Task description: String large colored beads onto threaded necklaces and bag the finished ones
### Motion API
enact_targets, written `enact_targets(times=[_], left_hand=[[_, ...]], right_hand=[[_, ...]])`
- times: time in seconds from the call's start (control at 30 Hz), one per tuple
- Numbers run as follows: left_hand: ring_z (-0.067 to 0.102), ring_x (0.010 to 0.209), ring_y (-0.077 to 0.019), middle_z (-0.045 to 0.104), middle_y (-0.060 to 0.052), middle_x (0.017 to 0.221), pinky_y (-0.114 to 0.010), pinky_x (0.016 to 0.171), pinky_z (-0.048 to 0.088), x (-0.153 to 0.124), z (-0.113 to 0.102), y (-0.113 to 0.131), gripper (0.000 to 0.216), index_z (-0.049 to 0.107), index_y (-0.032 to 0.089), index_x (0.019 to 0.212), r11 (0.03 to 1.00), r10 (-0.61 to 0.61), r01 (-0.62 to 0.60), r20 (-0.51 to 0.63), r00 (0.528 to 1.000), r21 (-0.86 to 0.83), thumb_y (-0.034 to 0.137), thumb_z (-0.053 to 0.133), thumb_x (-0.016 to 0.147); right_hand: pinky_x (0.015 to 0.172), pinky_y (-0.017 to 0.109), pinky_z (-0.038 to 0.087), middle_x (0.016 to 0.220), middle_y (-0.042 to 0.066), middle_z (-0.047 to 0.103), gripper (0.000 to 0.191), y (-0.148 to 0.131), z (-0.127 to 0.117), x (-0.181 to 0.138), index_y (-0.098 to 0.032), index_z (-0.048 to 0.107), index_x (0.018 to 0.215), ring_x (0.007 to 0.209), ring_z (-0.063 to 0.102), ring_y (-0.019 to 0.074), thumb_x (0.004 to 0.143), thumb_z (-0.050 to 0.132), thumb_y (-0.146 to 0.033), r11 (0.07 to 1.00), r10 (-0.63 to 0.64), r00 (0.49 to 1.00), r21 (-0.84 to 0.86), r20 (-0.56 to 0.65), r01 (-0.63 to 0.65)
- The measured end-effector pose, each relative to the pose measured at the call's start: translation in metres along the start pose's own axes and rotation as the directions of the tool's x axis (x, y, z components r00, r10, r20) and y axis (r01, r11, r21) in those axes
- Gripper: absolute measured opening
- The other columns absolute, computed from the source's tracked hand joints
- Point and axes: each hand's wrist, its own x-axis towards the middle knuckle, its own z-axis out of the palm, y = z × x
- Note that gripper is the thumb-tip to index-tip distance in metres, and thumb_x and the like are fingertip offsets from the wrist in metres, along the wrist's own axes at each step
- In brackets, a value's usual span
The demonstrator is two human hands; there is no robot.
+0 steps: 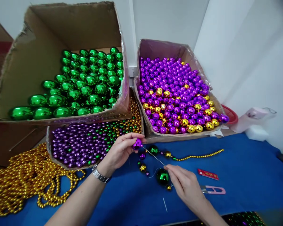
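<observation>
My left hand (121,150) pinches a shiny purple bead (137,144) just in front of the bead boxes. My right hand (184,185) pinches the near end of a thin needle (154,156) that runs up to the purple bead. Below the needle, on the blue cloth (245,175), lies a partly strung strand with green, gold and purple beads (153,150), a larger green ball (163,176) and a gold bead chain (200,156) trailing right. A watch sits on my left wrist.
A box of large green balls (82,81) stands at back left, a box of purple and gold balls (176,94) at back right, a tray of small mixed beads (89,144) in front. Gold bead strands (25,179) pile at left. A red packet (208,174) and pink snips (213,189) lie at right.
</observation>
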Motion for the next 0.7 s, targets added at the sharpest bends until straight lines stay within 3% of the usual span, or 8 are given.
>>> enact_targets(times=[0.17,0.3,0.53,0.7], left_hand=[[0.060,0.077,-0.0132,0.068,-0.011,0.101,-0.020,0.063,0.046,-0.004,0.004,0.001,0.024,0.067,0.015,0.103,0.981,0.044,-0.043,-0.002,0.999,0.189,0.023,0.063,0.080],[0.060,0.088,-0.0167,0.068,-0.009,0.101,-0.025,0.075,0.047,-0.011,0.013,-0.001,0.027,0.064,0.016,0.102,0.923,0.080,-0.102,0.073,0.994,0.371,0.023,0.068,0.076],[0.060,0.091,-0.0171,0.065,-0.010,0.107,-0.028,0.080,0.048,-0.014,0.012,-0.018,0.034,0.062,0.015,0.105,0.970,0.062,-0.082,0.092,0.994,0.228,0.022,0.072,0.073],[0.061,0.088,-0.0175,0.066,-0.011,0.105,-0.031,0.080,0.050,-0.018,0.011,-0.024,0.036,0.061,0.015,0.109,0.976,0.040,-0.056,0.080,0.996,0.211,0.022,0.071,0.075]], right_hand=[[0.075,0.030,0.055,0.089,0.009,0.070,0.027,0.003,0.002,0.001,-0.017,0.063,0.108,0.081,0.068,0.0197,0.094,0.040,-0.017,0.986,-0.049,0.999,-0.163,-0.015,0.046],[0.071,0.030,0.054,0.084,0.009,0.070,0.029,0.006,0.006,0.003,-0.017,0.064,0.110,0.075,0.068,0.0194,0.093,0.040,-0.016,0.964,-0.068,0.998,-0.258,-0.014,0.062],[0.075,0.029,0.056,0.092,0.008,0.070,0.026,0.007,0.008,0.001,-0.018,0.062,0.105,0.081,0.068,0.0180,0.095,0.039,-0.019,0.998,-0.032,0.999,-0.058,-0.011,0.031],[0.077,0.032,0.055,0.092,0.009,0.071,0.026,0.013,0.014,-0.004,-0.017,0.063,0.107,0.083,0.068,0.0205,0.094,0.041,-0.016,0.987,-0.073,0.997,-0.142,-0.023,0.069]])
